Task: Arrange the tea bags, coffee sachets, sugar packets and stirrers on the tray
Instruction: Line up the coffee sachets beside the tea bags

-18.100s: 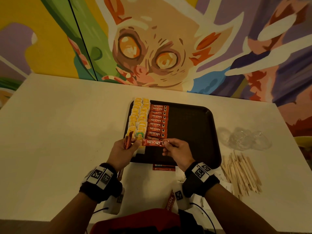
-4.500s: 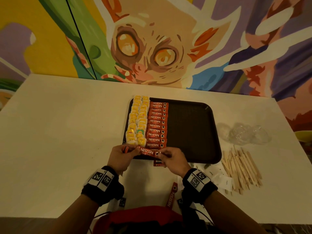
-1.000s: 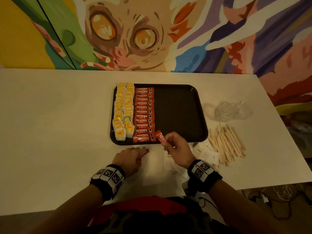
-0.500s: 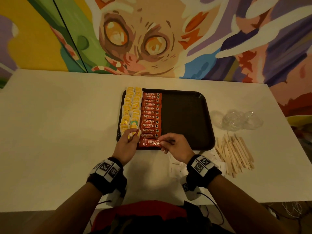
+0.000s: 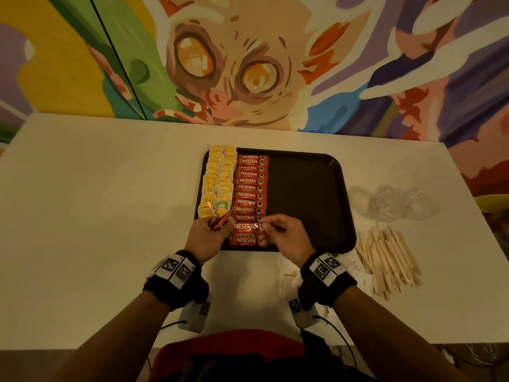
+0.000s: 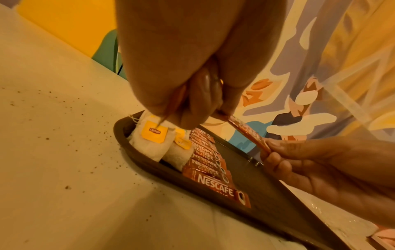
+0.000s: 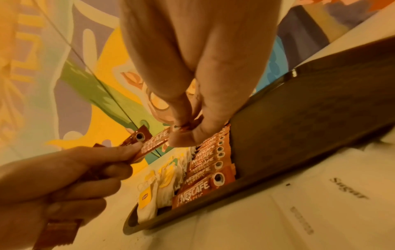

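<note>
Both hands pinch one coffee sachet [image 5: 246,227] over the tray [image 5: 308,199]; the left hand [image 5: 205,235] also grips spare sachets [image 5: 221,222]. Wooden stirrers [image 5: 388,260] and sugar packets [image 7: 333,203] lie on the tabletop [image 5: 96,216] beside the right hand [image 5: 286,238].

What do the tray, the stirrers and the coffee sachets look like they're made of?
Tray: probably hard plastic, dark and matte, with a fine surface texture and a moulded rim.
Stirrers: pale, flat sticks, apparently bare wood.
Coffee sachets: glossy printed film, likely foil-lined; the held one glints.
</note>
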A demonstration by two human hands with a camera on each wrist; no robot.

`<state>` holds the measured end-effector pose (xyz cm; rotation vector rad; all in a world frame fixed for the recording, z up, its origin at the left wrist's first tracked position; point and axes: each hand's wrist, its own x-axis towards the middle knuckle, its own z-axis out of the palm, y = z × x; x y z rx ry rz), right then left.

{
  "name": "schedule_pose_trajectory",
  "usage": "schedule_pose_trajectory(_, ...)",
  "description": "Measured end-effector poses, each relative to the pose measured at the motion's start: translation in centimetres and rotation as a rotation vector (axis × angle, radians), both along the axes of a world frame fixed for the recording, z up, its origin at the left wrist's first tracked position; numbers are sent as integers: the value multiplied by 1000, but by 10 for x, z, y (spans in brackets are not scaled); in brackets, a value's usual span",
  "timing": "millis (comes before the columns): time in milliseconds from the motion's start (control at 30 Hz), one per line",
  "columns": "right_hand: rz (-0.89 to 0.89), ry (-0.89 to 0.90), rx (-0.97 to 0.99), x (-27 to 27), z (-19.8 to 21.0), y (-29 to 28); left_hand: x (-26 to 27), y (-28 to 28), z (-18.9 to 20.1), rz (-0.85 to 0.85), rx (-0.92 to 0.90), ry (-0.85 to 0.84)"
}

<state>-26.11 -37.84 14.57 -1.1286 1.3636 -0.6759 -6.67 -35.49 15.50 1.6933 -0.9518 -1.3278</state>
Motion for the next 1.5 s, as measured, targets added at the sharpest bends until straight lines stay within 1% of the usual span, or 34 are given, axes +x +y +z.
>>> schedule_pose_trajectory(133, -33, 127, -10, -3, -5, -10, 1, -7, -3, 51, 27, -28)
schedule_pose_trajectory(300, -95, 285, 2, -12, -24, -26, 8, -11, -6, 100, 54, -25)
schedule_pose_trajectory(467, -4, 393, 59, -8, -38, -30, 15, -6, -6, 93, 68, -41)
schedule_pose_trajectory(700, 29, 386, 111, 1, -39, -32, 18, -3, -5, 95, 73, -38)
schedule_pose_trajectory(833, 46, 421, 100, 4, -36, -31, 19, -1, -6, 87, 75, -36)
schedule_pose_trajectory(1000, 55, 422, 92, 6, -33, -27, 20, 1, -9, 61, 110, -52)
schedule_pose_trajectory(1500, 54, 452, 35, 10, -30, -23, 18, 3, -6, -29, 102, -61)
